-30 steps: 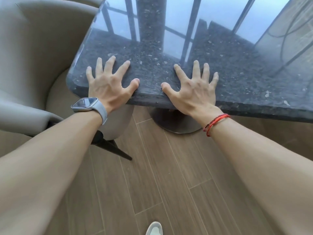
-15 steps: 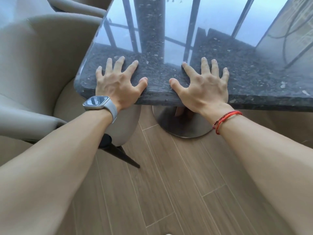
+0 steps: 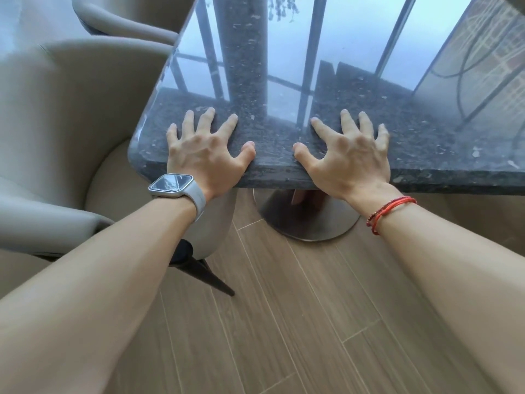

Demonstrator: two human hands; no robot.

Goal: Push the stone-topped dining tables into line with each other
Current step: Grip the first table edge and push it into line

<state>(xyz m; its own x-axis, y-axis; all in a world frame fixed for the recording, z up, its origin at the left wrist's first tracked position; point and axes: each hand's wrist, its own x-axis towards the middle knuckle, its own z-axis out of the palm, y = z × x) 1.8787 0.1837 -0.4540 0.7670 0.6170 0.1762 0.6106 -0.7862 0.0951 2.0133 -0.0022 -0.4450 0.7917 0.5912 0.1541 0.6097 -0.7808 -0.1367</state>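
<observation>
Tabletop: dark grey speckled stone tabletop (image 3: 426,143), polished enough to mirror window bars; it sits directly above the round brushed-metal pedestal base (image 3: 306,220), with its rounded near corner overhanging to the left of that base; no second table is in view
Left grip: left grip (image 3: 204,155) splayed wide, heel at the slab's near edge, fingertips pressed on top, thumb by the rim; it clasps nothing; above and left of the base
Right grip: right grip (image 3: 349,157) splayed and pressing likewise; it encloses nothing; above and slightly right of the base
Thing versus grip: the slab stretches away from both grips, which bracket the base's centre line
Handling: judged heavy, rigid and slick on its glossy face; the thick front edge looks the surer purchase, palm heels set against it; corners could chip on a knock
Risk: a single pedestal may rock or scrape the brown wood-look plank floor (image 3: 284,308); the beige upholstered armchair (image 3: 71,123), left of the base, stands just beside the corner
</observation>
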